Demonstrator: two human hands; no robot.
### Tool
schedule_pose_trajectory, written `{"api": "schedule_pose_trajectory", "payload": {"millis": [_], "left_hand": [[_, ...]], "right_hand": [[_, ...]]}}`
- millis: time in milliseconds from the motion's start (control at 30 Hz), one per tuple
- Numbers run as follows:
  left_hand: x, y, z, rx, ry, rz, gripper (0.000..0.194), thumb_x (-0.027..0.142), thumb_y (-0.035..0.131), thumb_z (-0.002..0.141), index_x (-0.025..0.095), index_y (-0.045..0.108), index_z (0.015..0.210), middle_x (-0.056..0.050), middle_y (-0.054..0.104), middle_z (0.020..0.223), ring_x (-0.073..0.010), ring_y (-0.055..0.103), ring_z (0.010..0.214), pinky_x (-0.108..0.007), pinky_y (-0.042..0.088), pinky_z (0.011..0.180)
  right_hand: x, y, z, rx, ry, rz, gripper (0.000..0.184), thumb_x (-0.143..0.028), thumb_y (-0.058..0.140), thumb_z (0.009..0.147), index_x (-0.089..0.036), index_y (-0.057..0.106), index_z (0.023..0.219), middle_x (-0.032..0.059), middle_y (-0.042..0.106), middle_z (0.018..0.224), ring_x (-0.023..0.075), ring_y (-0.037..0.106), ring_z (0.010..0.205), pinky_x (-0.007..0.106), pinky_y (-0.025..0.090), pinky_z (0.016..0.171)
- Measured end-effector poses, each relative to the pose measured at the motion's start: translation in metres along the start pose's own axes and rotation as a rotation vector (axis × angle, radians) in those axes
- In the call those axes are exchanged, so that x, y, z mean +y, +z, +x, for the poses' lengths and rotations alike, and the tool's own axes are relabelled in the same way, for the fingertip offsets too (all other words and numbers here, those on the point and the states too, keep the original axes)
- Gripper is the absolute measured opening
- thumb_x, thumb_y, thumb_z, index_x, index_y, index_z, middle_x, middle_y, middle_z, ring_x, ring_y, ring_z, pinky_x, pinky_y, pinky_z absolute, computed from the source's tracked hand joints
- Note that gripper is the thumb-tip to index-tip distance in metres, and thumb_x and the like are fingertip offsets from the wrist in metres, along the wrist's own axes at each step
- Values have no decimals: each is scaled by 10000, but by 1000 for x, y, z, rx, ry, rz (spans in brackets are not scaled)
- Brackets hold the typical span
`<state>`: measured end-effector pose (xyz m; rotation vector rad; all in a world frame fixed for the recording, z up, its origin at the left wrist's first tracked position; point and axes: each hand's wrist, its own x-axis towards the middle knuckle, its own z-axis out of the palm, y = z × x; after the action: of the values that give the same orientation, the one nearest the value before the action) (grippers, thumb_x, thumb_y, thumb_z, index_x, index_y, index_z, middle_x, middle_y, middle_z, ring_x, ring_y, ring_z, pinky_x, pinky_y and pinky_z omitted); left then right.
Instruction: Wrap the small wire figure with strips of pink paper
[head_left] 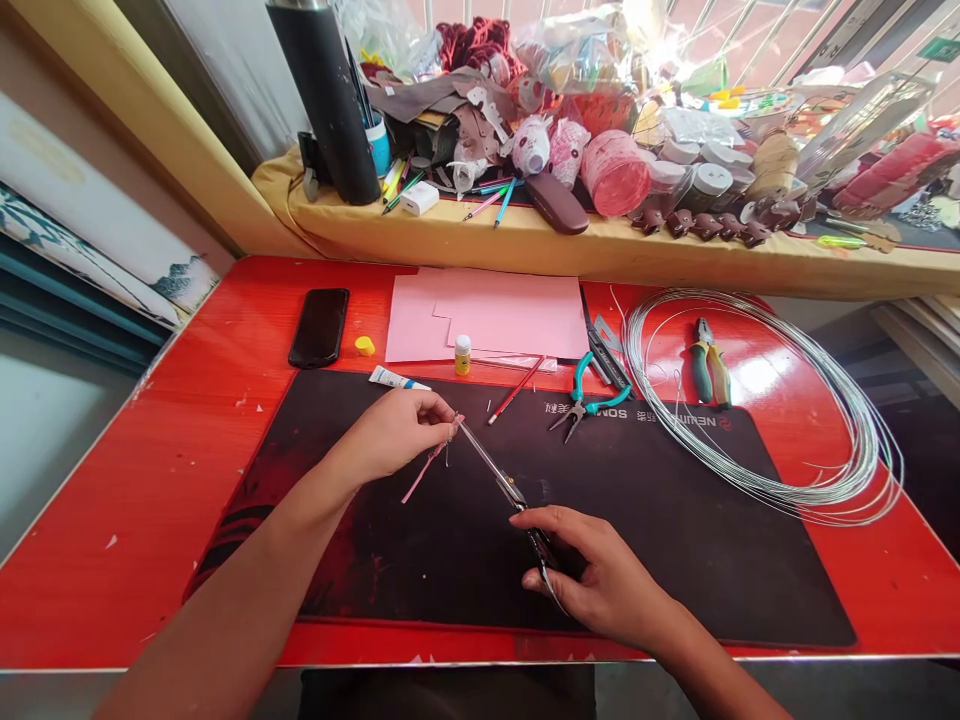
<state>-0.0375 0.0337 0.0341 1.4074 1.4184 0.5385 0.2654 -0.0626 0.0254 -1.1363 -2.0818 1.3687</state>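
Observation:
In the head view, my right hand [592,570] is closed around the handles of a pair of scissors [495,470], whose long blades reach up and left. My left hand [397,430] pinches a small piece with a thin pink strip [421,474] hanging down from it. The scissor tips meet this piece at my left fingertips. Whether the blades are cutting it, I cannot tell. Both hands are above the black desk mat [637,560]. Just beyond my left hand lies a white and blue tube [397,378].
Pink sheets [510,300], a small yellow bottle [463,355], a red pencil [517,390] and teal pliers [585,400] lie ahead. A wire coil [847,470] surrounds part of the right side, with green-yellow pliers [709,365] inside it. A phone [319,327] rests at left.

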Motion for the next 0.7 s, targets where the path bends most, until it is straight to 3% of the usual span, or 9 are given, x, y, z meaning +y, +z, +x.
{"api": "schedule_pose_trajectory", "payload": {"millis": [700], "left_hand": [[2,1,0,2,-1,5,238,439,739,766,212,766,834,-24,750,775,-213,676,735,-325,496,680]], "right_hand": [[1,1,-4,29,-5,-4,371,-308,774,945,-272,718,1311,49,794,1110,166,703,842,251,550,786]]}}
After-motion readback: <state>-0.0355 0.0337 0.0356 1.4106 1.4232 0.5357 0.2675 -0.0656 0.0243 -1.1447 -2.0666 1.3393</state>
